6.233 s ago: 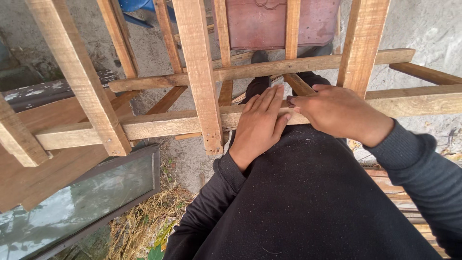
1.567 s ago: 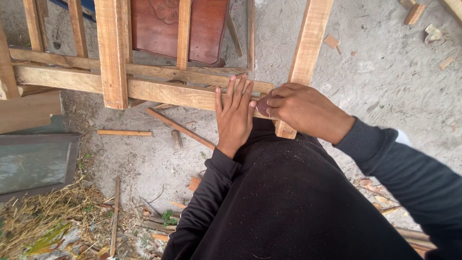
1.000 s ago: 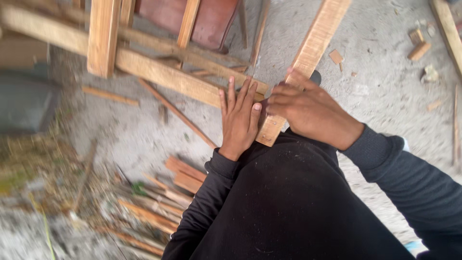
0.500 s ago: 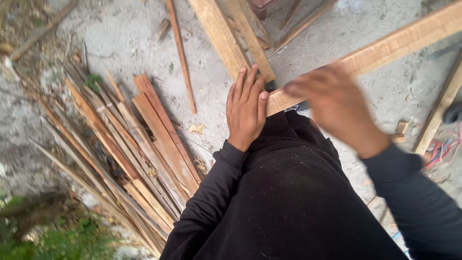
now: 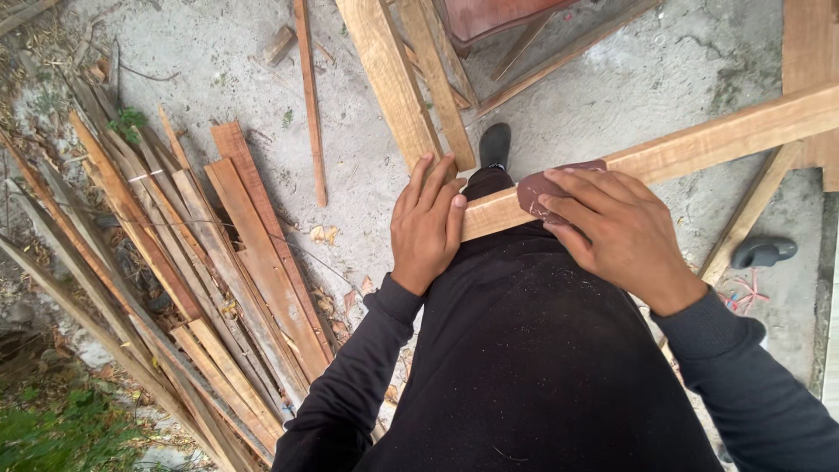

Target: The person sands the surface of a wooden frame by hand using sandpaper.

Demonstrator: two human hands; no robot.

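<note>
The pale, squared wooden rail (image 5: pixel 690 144) slants from mid-frame to the upper right. The left hand (image 5: pixel 426 225) wraps its near end, steadying it, while the right hand (image 5: pixel 612 227) presses reddish-brown sandpaper (image 5: pixel 540 187) flat under spread fingers.

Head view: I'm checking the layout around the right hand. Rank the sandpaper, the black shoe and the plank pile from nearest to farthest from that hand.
1. Sandpaper: under the right hand's fingers, on the beam.
2. Black shoe: on the ground just beyond the beam, up and left.
3. Plank pile: far left, past the left hand.
</note>
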